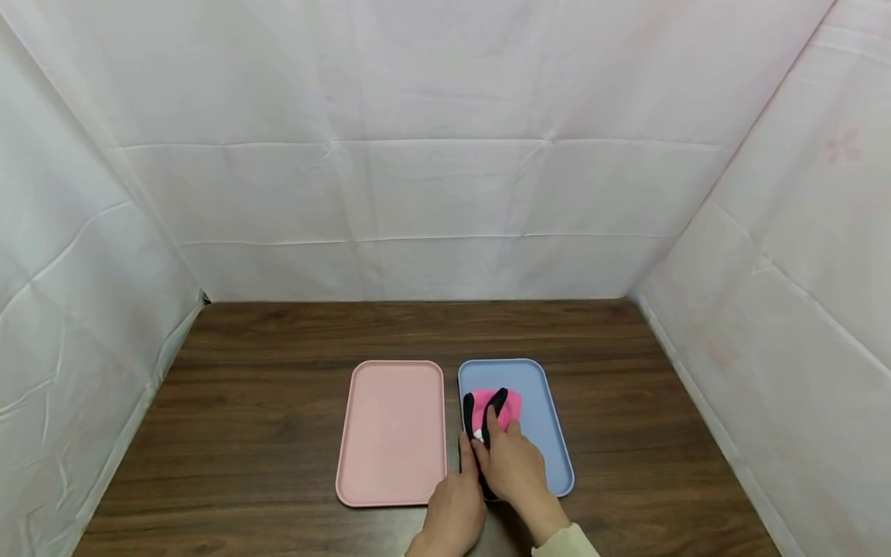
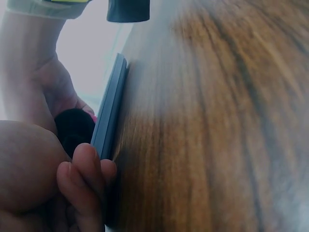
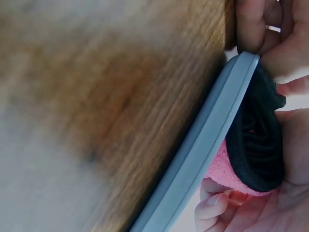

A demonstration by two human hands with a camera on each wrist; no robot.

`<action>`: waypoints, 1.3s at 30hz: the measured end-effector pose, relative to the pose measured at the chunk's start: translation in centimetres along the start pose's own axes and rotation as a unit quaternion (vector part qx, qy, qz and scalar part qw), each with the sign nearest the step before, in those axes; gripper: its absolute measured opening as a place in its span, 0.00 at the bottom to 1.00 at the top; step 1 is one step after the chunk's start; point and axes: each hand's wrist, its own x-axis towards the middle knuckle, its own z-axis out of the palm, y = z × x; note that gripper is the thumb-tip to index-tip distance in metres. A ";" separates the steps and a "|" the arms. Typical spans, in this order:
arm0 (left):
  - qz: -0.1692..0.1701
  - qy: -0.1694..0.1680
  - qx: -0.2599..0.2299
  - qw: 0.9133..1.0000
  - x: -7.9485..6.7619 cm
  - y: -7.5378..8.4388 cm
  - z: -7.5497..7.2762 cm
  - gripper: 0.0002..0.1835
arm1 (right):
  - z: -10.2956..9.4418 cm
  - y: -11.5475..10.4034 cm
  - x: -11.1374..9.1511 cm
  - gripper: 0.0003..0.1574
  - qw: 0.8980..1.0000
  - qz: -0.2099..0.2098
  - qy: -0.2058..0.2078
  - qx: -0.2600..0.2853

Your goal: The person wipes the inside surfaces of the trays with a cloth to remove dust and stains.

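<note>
A pink fuzzy cloth piece with black trim lies on the left part of a light blue tray. My right hand is over it, its index finger extended along a black band and pressing down. In the right wrist view the black fabric bunches in folds beside the right palm, with pink pile under it. My left hand is at the tray's near left edge, index finger straight against the black trim, close to the right thumb; its other fingers are bent. The hands hide the cloth's near end.
A pink tray lies on the brown wooden table, just left of the blue one. White fabric walls enclose the table at the back and both sides.
</note>
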 end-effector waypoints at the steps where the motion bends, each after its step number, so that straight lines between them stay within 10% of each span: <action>1: -0.002 -0.002 -0.003 1.000 0.0 0.0 0.0 0.43 | 0.0 0.0 0.1 0.41 1.000 0.002 -0.002 0.000; 39: -0.009 0.003 0.010 1.000 0.0 0.2 0.0 0.39 | -0.3 -1.1 5.5 0.44 0.999 0.040 -0.030 0.000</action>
